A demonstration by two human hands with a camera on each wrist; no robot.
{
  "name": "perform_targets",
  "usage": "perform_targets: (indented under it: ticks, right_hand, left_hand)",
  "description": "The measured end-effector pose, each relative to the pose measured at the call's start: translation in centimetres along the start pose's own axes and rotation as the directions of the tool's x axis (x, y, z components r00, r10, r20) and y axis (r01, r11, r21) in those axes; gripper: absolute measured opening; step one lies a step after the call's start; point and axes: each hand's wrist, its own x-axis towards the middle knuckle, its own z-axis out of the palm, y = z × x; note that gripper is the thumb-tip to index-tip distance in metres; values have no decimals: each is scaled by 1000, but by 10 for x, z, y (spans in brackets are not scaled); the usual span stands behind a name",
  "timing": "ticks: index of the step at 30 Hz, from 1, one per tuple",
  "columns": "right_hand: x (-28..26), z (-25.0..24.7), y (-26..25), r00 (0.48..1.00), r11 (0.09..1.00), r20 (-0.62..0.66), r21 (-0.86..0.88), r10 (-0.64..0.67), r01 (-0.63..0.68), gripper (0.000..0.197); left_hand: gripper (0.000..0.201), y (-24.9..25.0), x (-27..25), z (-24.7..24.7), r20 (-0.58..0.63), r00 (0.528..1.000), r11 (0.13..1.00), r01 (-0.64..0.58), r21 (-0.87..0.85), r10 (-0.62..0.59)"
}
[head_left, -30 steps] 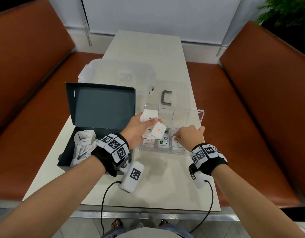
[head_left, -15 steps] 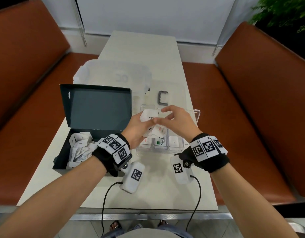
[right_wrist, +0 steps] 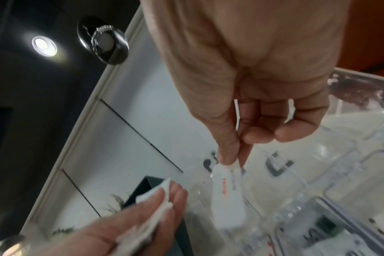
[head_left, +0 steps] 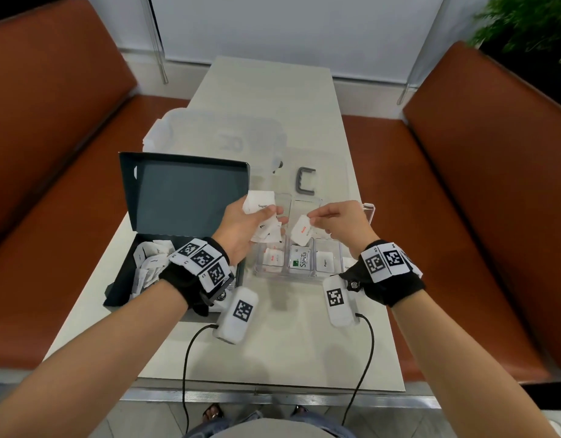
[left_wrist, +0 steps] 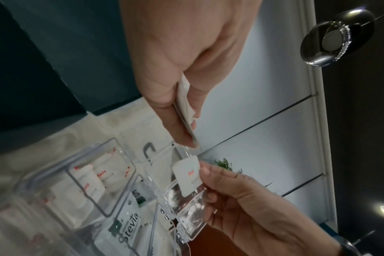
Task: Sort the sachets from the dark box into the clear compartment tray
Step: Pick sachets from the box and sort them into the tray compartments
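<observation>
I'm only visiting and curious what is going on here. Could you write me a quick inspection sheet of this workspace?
Surface: pale table, between two brown benches.
Job's things: dark box, lid up, with white sachets inside; clear compartment tray with red-print, Stevia and other sachets in its near compartments.
Clutter: grey C-shaped part and translucent lid beyond the tray.
Hands: left hand holds a bunch of sachets; right hand pinches a red-print sachet above the tray.
Cables: black cables hang from white modules under both wrists.
Surroundings: white wall, green plant at far right.
</observation>
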Motion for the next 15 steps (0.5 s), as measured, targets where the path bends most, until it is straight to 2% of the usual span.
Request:
perform_targets:
  ticks: [4, 8, 12, 15]
  right_hand:
    - [6, 32, 5, 999, 987, 23, -152, -45, 48, 8]
    - [11, 62, 7, 992, 939, 107, -332, -59, 92, 11]
    - [13, 77, 8, 989, 862, 145, -497, -31, 100, 15]
    - [12, 81, 6, 985, 781, 157, -607, -66, 149, 17]
  left_hand:
    - [31, 4, -4, -11, -15, 1000, 999, -10, -39, 9]
    - [31, 4, -7, -18, -26, 1000, 999, 3, -48, -4]
    - [30, 4, -8, -23, -40, 999, 999, 10, -48, -12]
    - [31, 3, -8, -27, -51, 998, 998, 19, -54, -22]
